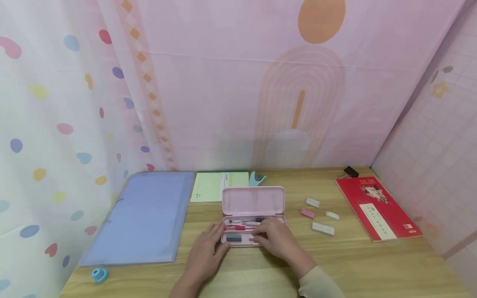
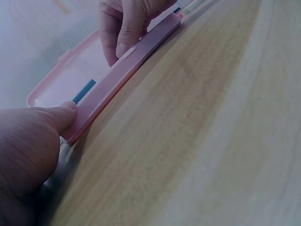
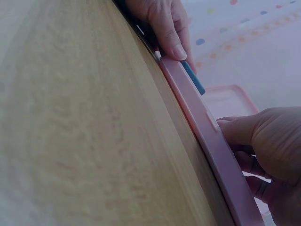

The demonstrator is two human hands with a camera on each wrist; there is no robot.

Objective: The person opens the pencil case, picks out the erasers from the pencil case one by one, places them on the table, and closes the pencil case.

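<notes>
A pink pencil case (image 1: pixel 253 200) lies on the table with its lid raised at the back. Pens, a red pen (image 1: pixel 235 227) and a blue-grey block (image 1: pixel 234 238) are inside it. My left hand (image 1: pixel 204 252) grips the case's left end, thumb at the front corner and fingers along the side. Over the right half of the case, my right hand (image 1: pixel 277 240) reaches in with bent fingers and thumb. By its fingertips is a small pale piece (image 1: pixel 251 238); I cannot tell whether they pinch it. In the left wrist view, the front wall hides those fingertips.
Right of the case lie white erasers (image 1: pixel 323 229) and a pink eraser (image 1: pixel 307 213), then a red booklet (image 1: pixel 378 209) and a black clip (image 1: pixel 351 171). A blue folder (image 1: pixel 145 219), green notepad (image 1: pixel 210 187), light-blue stapler-like item (image 1: pixel 256 179) and blue knob-shaped piece (image 1: pixel 99 275) lie around.
</notes>
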